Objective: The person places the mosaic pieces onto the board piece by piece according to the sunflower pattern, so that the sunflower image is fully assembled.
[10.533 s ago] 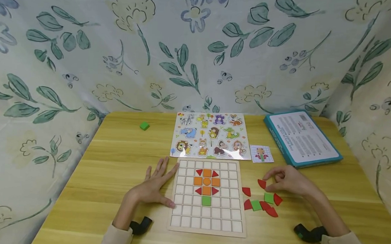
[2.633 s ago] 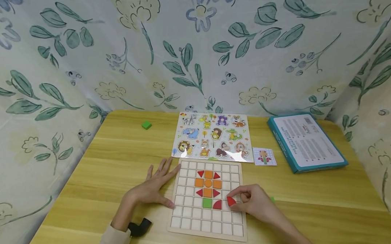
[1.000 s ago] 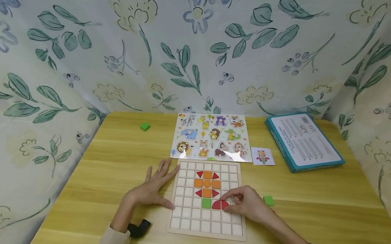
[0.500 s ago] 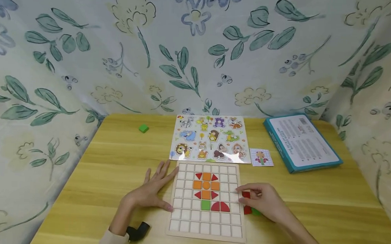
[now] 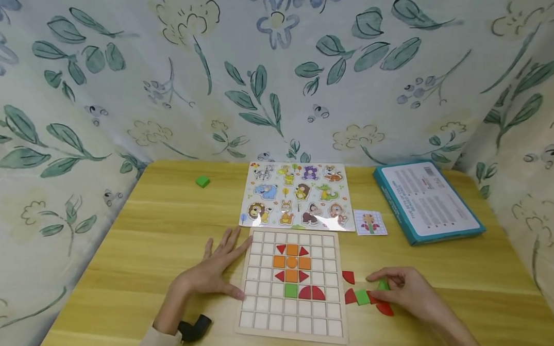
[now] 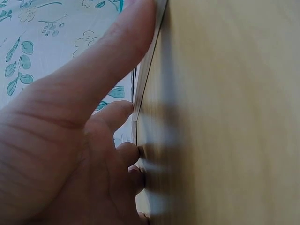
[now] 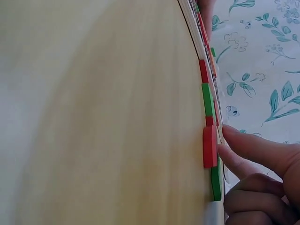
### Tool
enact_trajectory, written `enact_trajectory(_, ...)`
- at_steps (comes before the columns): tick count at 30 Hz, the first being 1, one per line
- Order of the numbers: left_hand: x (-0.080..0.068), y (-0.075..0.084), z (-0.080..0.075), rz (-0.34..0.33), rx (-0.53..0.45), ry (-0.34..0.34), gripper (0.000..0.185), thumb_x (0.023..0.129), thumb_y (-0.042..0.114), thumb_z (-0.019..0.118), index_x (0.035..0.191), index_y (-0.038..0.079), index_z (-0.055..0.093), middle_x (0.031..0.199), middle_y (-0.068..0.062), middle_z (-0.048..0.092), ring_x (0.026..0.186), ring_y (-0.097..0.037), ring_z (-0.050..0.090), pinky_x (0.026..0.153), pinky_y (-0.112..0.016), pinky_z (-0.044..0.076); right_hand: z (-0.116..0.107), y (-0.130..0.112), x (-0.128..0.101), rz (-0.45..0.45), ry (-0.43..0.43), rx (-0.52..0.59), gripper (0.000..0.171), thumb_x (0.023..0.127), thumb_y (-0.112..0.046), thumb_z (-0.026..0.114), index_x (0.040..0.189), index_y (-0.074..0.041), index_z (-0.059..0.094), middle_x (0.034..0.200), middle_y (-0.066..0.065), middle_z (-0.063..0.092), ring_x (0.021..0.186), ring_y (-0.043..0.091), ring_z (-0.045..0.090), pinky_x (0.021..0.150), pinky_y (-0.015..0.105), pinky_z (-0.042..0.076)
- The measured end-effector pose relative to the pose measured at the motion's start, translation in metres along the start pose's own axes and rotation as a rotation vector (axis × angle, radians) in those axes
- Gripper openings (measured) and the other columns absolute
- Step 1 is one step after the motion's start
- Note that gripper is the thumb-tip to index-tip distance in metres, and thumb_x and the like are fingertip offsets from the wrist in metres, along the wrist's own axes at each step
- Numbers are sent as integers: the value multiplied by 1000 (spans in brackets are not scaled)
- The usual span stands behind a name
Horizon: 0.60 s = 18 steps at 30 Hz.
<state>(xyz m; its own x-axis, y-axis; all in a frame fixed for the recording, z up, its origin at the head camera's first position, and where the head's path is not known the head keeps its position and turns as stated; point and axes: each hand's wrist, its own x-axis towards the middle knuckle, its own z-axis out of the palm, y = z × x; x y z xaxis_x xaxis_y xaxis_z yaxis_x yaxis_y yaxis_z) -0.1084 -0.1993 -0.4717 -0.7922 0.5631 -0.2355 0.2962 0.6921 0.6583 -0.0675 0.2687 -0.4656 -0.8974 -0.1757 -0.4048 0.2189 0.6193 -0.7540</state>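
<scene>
A wooden grid board (image 5: 259, 321) lies on the table. On it, orange tiles surround an orange round piece (image 5: 292, 262), with red triangles at the corners. Below them a green square (image 5: 291, 291) is in line with two red quarter-circles (image 5: 311, 292) that meet as a half-round. My left hand (image 5: 209, 273) is spread flat, index finger and thumb against the board's left edge. Right of the board, my right hand (image 5: 406, 292) is over loose pieces, its thumb and index finger apart. Its thumb overlaps a red quarter-circle (image 5: 384, 309), near a green square (image 5: 383, 285).
Above the board lies an animal picture sheet (image 5: 298, 195). A small pattern card (image 5: 370, 222) and a teal-edged box (image 5: 431, 200) are at the right. One green tile (image 5: 203, 181) sits far left. A black curved object (image 5: 196, 328) is by the left wrist.
My right hand has placed two red quarter-circles beside the green square, let go, and moved right, back over the loose pieces. My left hand stays at the board's edge.
</scene>
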Motion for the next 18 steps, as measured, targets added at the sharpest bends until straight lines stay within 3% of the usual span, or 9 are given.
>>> enact_trajectory(9, 0, 1, -1, -10, -1, -8, 125, 74, 48, 90, 168, 22, 12, 172, -14, -22, 158, -40, -25, 118, -71, -24, -12, 10, 1, -78, -102, 56, 36, 90, -21, 80, 120, -3, 74, 66, -4, 36, 57, 6, 37, 50, 25, 28)
enact_trajectory(18, 0, 1, 1, -13, 3, -3, 124, 74, 48, 90, 167, 22, 12, 173, -14, -21, 158, -41, -24, 118, -71, -24, -7, 7, 1, -27, -24, 49, 36, 88, -26, 83, 118, -8, 77, 65, -3, 36, 58, 9, 36, 52, 25, 29)
